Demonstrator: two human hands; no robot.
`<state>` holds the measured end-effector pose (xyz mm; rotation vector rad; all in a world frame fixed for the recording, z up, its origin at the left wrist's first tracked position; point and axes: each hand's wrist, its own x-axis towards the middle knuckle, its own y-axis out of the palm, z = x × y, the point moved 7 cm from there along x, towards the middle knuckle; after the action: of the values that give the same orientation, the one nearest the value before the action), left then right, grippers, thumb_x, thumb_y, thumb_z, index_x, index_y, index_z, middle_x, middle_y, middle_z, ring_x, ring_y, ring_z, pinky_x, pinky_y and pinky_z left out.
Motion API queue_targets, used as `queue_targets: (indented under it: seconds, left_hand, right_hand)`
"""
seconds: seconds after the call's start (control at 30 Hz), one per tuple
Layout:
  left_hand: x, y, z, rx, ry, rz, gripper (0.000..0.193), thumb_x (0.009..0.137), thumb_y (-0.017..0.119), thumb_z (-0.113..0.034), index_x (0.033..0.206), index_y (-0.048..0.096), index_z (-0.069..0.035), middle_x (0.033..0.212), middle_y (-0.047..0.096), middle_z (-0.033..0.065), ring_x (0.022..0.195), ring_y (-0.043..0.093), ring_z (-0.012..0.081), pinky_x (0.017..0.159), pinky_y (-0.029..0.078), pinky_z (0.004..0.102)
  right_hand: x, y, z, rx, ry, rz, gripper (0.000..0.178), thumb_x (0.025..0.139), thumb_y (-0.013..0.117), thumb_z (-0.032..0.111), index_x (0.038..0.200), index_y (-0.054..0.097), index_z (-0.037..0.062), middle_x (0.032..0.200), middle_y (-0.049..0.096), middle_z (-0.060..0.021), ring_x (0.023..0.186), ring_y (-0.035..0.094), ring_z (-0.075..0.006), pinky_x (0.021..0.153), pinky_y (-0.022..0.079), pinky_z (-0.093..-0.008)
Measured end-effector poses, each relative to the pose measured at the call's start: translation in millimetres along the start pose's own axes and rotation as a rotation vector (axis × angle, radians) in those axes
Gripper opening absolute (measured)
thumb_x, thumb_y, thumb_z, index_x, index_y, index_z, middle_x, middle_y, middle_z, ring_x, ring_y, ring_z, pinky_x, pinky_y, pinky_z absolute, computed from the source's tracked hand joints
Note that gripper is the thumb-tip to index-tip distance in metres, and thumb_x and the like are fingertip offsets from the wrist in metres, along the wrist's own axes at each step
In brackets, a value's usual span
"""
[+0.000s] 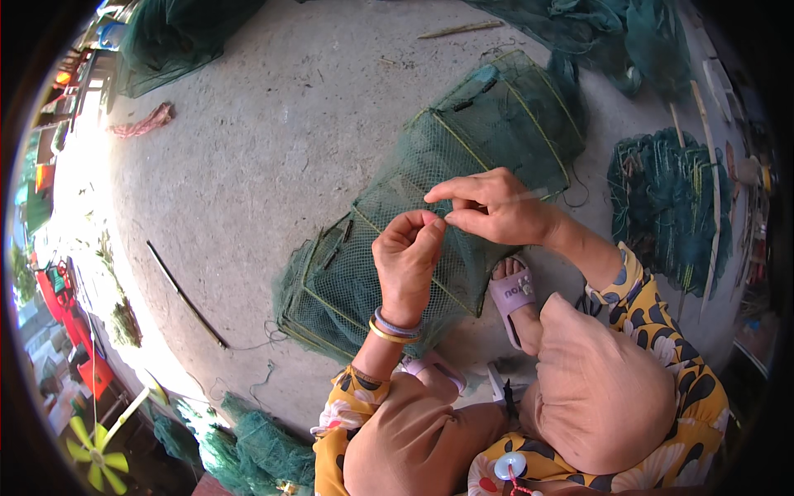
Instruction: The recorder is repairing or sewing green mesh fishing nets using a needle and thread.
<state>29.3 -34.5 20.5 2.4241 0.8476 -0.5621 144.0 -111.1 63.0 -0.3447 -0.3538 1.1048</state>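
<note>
setting: outdoor concrete floor (273, 140), grey, rough, lit hard by sun at the left edge. person seated low, knees in tan trousers at the bottom of view, patterned yellow sleeves.

trap (430, 215): long green net trap on wire frames, lying on the floor straight ahead of the knees, running from lower left up to upper right. a foot in a lilac sandal (513, 291) rests just beside its near right edge.

left hand (407, 256): raised over the middle of the trap, fingers together, thumb and forefinger pinched at the tip on something too fine to make out, likely mesh or thread. bangles (394, 327) on the wrist.

right hand (488, 207): just right of the left hand, tips nearly touching it. fingers closed on a thin pale needle (525, 197) that points right, out over the trap.

surroundings:
- dark stick (186, 295) lies on the floor left of the trap, well apart.
- pink rag (142, 124) at upper left.
- net heap (169, 37) at top left, another net pile (612, 33) at top right.
- folded stack of traps (666, 207) at right, with pale canes (713, 207) leaning across it.
- more net (248, 446) bunched at lower left, near a yellow-green fan (93, 450).
- thin cane (459, 30) on the floor at the top.
</note>
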Motion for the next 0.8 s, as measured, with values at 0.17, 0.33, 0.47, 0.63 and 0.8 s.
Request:
queue_targets:
  seconds: [0.17, 0.33, 0.47, 0.63, 0.8]
  left_hand:
    - [0, -3, 1, 0.017, 0.007, -0.007, 0.006, 0.086, 0.062, -0.006, 0.087, 0.061, -0.001, 0.063, 0.051, -0.0048, 0.047, 0.038, 0.0016, 0.041, 0.026, 0.0177]
    - [2, -6, 3, 0.118, 0.078, -0.022, 0.006, 0.086, 0.061, -0.005, 0.088, 0.061, 0.0, 0.066, 0.053, -0.0037, 0.05, 0.041, 0.0016, 0.043, 0.029, 0.0173]
    - [0, -5, -6, 0.295, 0.235, -0.041, 0.006, 0.085, 0.062, -0.002, 0.089, 0.061, 0.002, 0.072, 0.056, -0.003, 0.059, 0.045, 0.001, 0.05, 0.035, 0.016]
    - [-2, -6, -8, 0.47, 0.281, -0.075, 0.007, 0.083, 0.063, 0.001, 0.089, 0.061, 0.002, 0.074, 0.057, -0.0031, 0.064, 0.047, 0.001, 0.054, 0.037, 0.0159]
    - [-1, -3, -10, 0.399, 0.266, -0.052, 0.009, 0.085, 0.063, -0.004, 0.091, 0.061, 0.002, 0.071, 0.056, -0.003, 0.059, 0.046, 0.0014, 0.049, 0.035, 0.0164]
  right_hand:
    - [4, 7, -13, 0.285, 0.191, 0.198, 0.015, 0.079, 0.063, 0.008, 0.091, 0.066, -0.0006, 0.064, 0.057, -0.0012, 0.058, 0.049, -0.006, 0.055, 0.041, -0.0233]
    - [3, 10, -17, 0.323, 0.267, 0.232, 0.014, 0.08, 0.064, 0.011, 0.087, 0.065, -0.0015, 0.065, 0.057, 0.0001, 0.061, 0.048, -0.0048, 0.056, 0.04, -0.0225]
    - [0, 10, -22, 0.48, 0.412, 0.246, 0.013, 0.081, 0.064, 0.012, 0.083, 0.065, -0.0005, 0.064, 0.058, 0.0012, 0.058, 0.049, -0.0036, 0.052, 0.04, -0.0214]
    - [-4, 18, -30, 0.577, 0.553, 0.304, 0.012, 0.081, 0.064, 0.013, 0.08, 0.065, 0.001, 0.061, 0.057, 0.0018, 0.055, 0.05, -0.0025, 0.047, 0.039, -0.021]
    - [-5, 5, -21, 0.226, 0.297, 0.018, 0.01, 0.08, 0.063, 0.01, 0.077, 0.062, -0.0002, 0.059, 0.058, -0.0026, 0.051, 0.052, -0.0086, 0.046, 0.041, -0.0234]
